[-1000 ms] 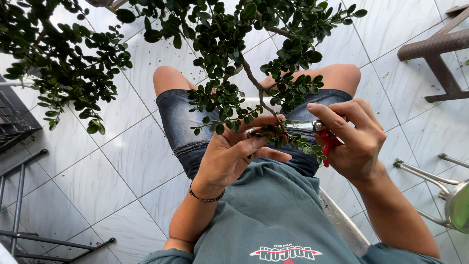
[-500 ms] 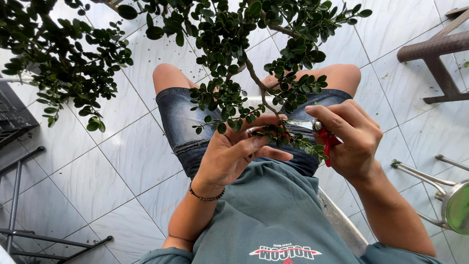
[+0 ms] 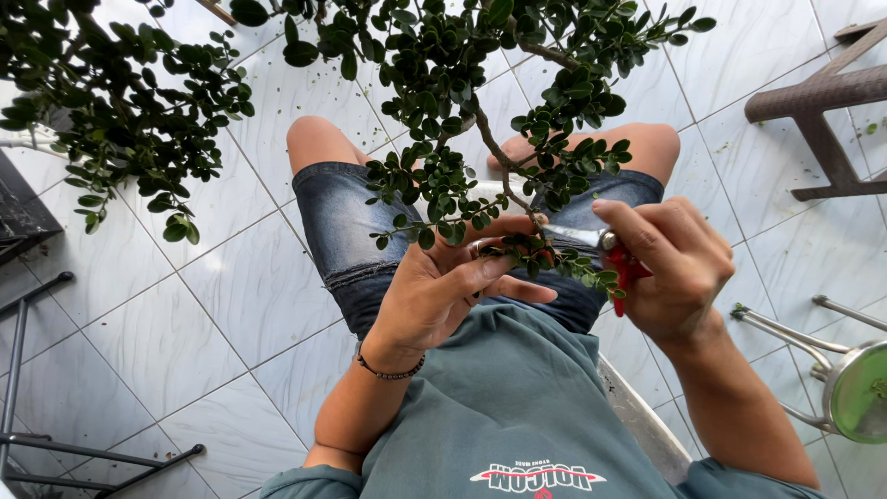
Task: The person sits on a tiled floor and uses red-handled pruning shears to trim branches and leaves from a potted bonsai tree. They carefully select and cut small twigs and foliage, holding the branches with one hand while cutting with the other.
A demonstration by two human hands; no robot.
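- Far left, a dark metal frame (image 3: 55,453) is standing on the pale tiled floor (image 3: 185,323), and above it a leafy branch (image 3: 111,111) of the small tree is spreading across the top of the view.
- Moving in, the person is sitting with bare knees up, in denim shorts (image 3: 342,231) and a grey-green shirt (image 3: 499,407), with the foliage hanging right over the lap.
- The left hand (image 3: 443,291) is coming up from below, a beaded bracelet (image 3: 393,372) sitting on the wrist; its fingers are curling around a thin leafy twig (image 3: 517,248), pinching it and steadying it just in front of the blades.
- That twig is running off the bent brown trunk (image 3: 494,152), which is rising between the two knees into the canopy.
- The right hand (image 3: 679,268) is wrapping tightly around a pair of red-handled pruning shears (image 3: 601,249); the silver blades are pointing left and meeting the twig right beside the left fingertips. Whether the blades are biting through, I cannot tell, since leaves are covering the tips.
- Further right, a brown wicker chair (image 3: 822,111) is standing on the tiles, well apart from the hands.
- At the right edge, a shiny metal stool (image 3: 855,388) is poking into view.
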